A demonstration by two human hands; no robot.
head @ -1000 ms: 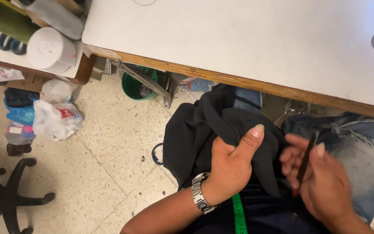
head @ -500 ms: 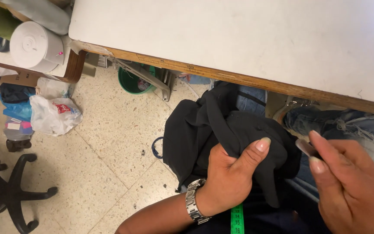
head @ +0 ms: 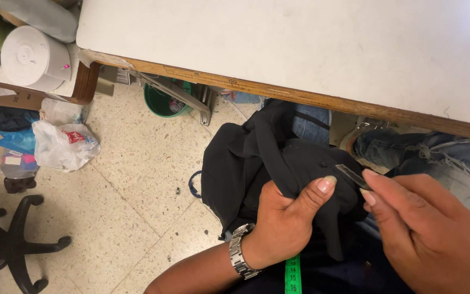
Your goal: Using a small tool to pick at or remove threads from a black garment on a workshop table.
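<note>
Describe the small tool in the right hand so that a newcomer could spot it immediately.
Below the white table's wooden edge, black fabric lies bunched in the left hand. Just right of it, the right hand pinches a thin grey metal blade, the only shiny sliver against the cloth.

Black garment (head: 257, 163), crumpled and folded, bunched on the lap just below the table edge, left hand (head: 286, 218) gripping a fold. Small thin metal blade (head: 352, 176), tilted, pinched in right hand (head: 425, 234) fingertips, tip near the fabric.
</note>
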